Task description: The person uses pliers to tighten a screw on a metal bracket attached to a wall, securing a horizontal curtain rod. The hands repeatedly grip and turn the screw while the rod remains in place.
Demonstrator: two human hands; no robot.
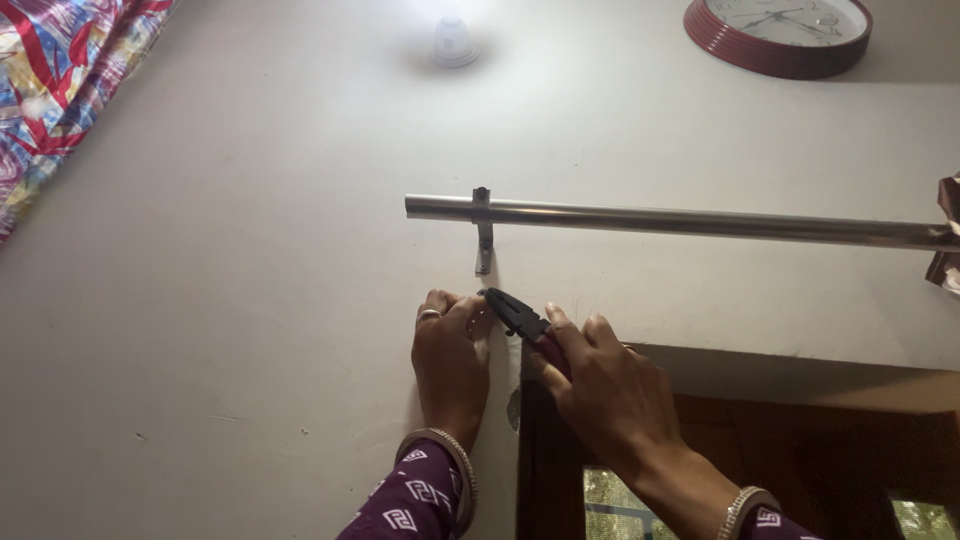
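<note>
Fabric [60, 80] fills the far left top corner, a bright patterned cloth in red, blue and white, hanging against the pale wall [230, 300]. Moving right, a small white lamp fitting [453, 40] glows high up on that wall. Below it, the left hand [452, 360] presses flat-ish against the wall, fingers curled at the tips, a ring on one finger and a bangle at the wrist, purple patterned sleeve behind it. Its fingertips pinch at something right at the plier tip; what it is, too small to tell. Just above sits the metal bracket [483, 232], fixed to the wall and carrying the left end of a shiny steel curtain rod [680, 221] that runs off toward the right edge. Now the pliers [515, 316]: black jaws, dark red handles, angled up and left, nose touching the wall just beneath the bracket foot and right beside the left fingers. Right hand [600, 390] is wrapped closed round the handles, bangle showing at its wrist. Under it, a dark wooden window frame [760, 450] with glass showing green outside. Up top right, a round wall clock [778, 30] with a red rim, partly cut off.
</note>
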